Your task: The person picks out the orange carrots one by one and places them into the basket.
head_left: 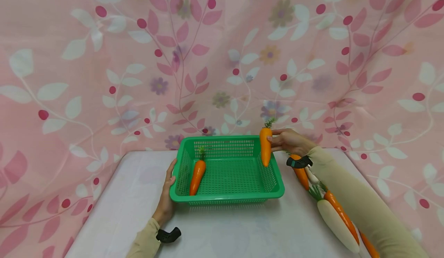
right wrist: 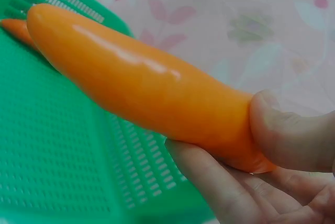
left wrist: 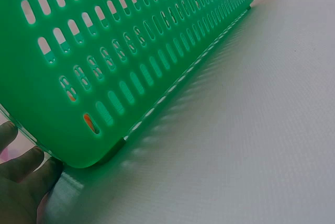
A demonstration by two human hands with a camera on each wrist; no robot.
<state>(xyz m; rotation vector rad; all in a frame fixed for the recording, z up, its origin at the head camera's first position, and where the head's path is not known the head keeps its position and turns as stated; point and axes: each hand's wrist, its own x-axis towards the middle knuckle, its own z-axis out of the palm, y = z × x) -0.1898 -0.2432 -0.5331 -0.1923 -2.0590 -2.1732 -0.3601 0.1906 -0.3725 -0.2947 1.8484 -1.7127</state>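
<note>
My right hand [head_left: 293, 140] pinches an orange carrot [head_left: 265, 146] with a green leafy top between thumb and fingers. The carrot hangs tip down over the right end of a green plastic basket [head_left: 227, 197]. In the right wrist view the carrot's smooth body [right wrist: 136, 77] crosses in front of the basket. My left hand [head_left: 166, 196] rests against the basket's left side, its fingers [left wrist: 23, 164] extended along the outer wall in the left wrist view. Inside the basket, at the left, lies another carrot [head_left: 198, 176] with a green top.
To the right of the basket, partly under my right forearm, lie a carrot [head_left: 301, 175], a white radish [head_left: 336, 223] with green leaves, a longer carrot [head_left: 341, 213] and more vegetables. A white table [head_left: 236, 235] carries everything; a pink floral cloth [head_left: 222, 57] hangs behind.
</note>
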